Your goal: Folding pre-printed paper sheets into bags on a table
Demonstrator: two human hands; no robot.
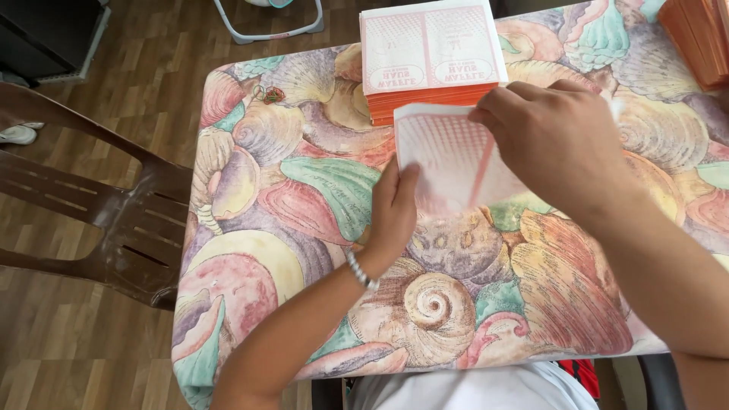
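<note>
Left hand [393, 212]: bare, a beaded bracelet [362, 271] at the wrist. Fingers pinch the lower left corner of a pink-and-white printed sheet [448, 159], thumb on top, grasping it.

Right hand [554, 137]: bare, laid over the sheet's upper right part, fingers curled onto its top edge and gripping it. The sheet looks blurred along a crease down its middle; whether it lies flat on the cloth or is lifted I cannot tell.

Printed sheet: toward the far edge of the table [250, 319], about midway along it, just in front of the stack.

Stack of printed sheets [431, 57]: at the far edge of the table, square, pink-and-white face up, orange along its side; its near edge is touching or just beside the held sheet.

Second orange stack [699, 38]: far right corner, partly out of view.

Rubber bands [269, 94]: small tangle near the far left corner, well apart from both hands.

Table covering: cloth patterned with large seashells in pink, green and cream, hanging over the near and left edges.

Brown plastic chair [99, 205]: on the wooden floor, just beside the table's left edge.
</note>
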